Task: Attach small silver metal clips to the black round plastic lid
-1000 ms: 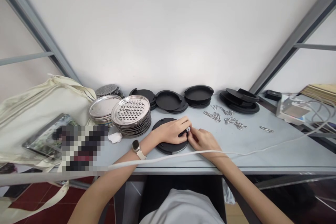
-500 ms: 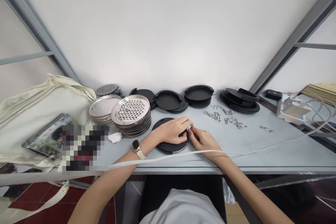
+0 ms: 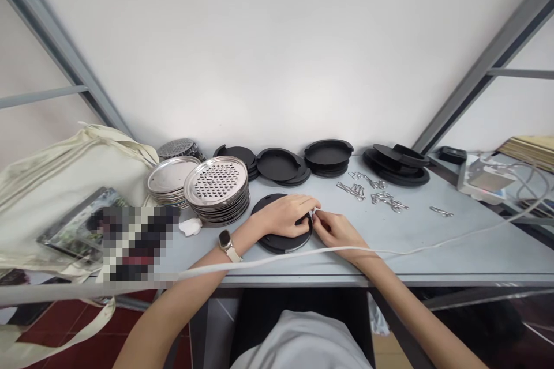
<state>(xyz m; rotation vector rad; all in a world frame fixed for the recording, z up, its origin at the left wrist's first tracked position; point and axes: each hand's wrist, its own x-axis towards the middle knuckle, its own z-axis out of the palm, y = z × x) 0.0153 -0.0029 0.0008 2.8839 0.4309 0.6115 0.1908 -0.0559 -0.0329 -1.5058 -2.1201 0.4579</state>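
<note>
A round black plastic disc [image 3: 264,207] lies flat near the table's front, largely covered by my left hand [image 3: 289,216]. That hand rests across it, fingers curled over its right edge and thumb bent in, gripping it. At the same edge my right hand [image 3: 337,230] pinches a small silvery metal piece [image 3: 313,212] between thumb and forefinger, close to the left fingertips. How this piece meets the disc is hidden. Several bent wire clips [image 3: 388,202] lie loose to the right, with one more clip [image 3: 441,211] farther off.
Round metal grater plates [image 3: 219,184] are stacked at left, beside plain metal plates [image 3: 171,176]. Black discs [image 3: 277,165] and black trays [image 3: 328,154] line the wall. A white cable [image 3: 389,252] crosses in front of my forearms. A cream bag [image 3: 64,184] stands left.
Both hands stay at the disc's right edge, with only a slight shift of the fingers. The rest of the scene looks the same, apart from a tiny camera movement.
</note>
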